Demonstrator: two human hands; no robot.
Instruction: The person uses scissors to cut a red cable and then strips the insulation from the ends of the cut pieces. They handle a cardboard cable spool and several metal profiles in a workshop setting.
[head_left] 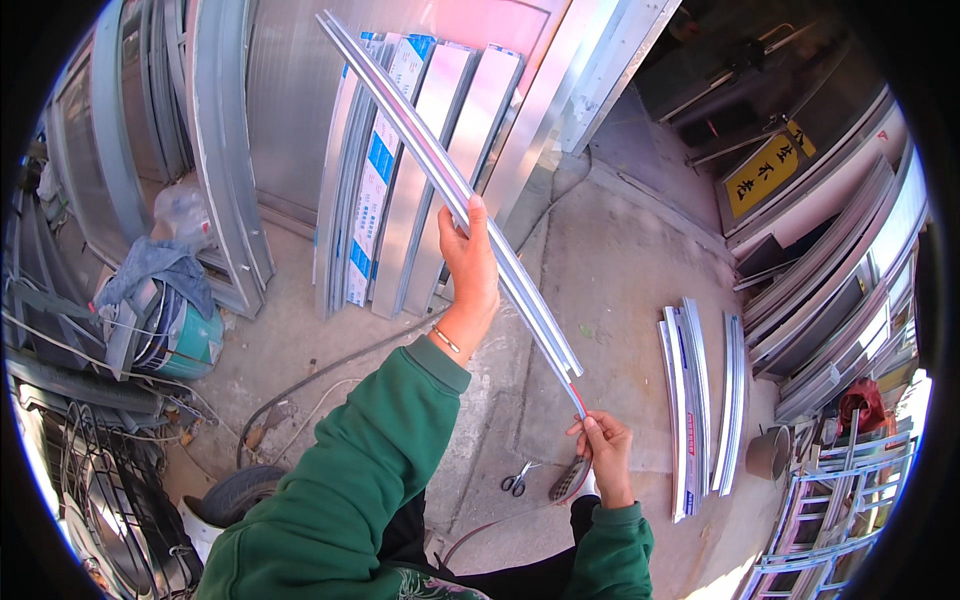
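Concrete yard floor (625,260), fabrication clutter all round. Aluminium profile (405,120) is up in mid-air, slanting from upper left down to the right, clear of the floor. Left hand (470,265) is closed round it about mid-length, thumb on top. Right hand (607,455) is past the lower end, thumb and fingers pinched on a thin red-and-blue strip (578,400) that meets that end; remaining fingers loosely curled.

Status: strip only shows beyond the end. My read: mid-job on this piece, strip not yet dealt with. Can't tell if it's going on or coming off; too small to see how far it runs along the profile.

Other stock: loose profiles (690,410) on the floor to the right, some with printed film on; film-faced lengths (375,175) leaning upright ahead. Judging by those, more may be left. Scissors (518,480) on the floor near the right hand, unused.
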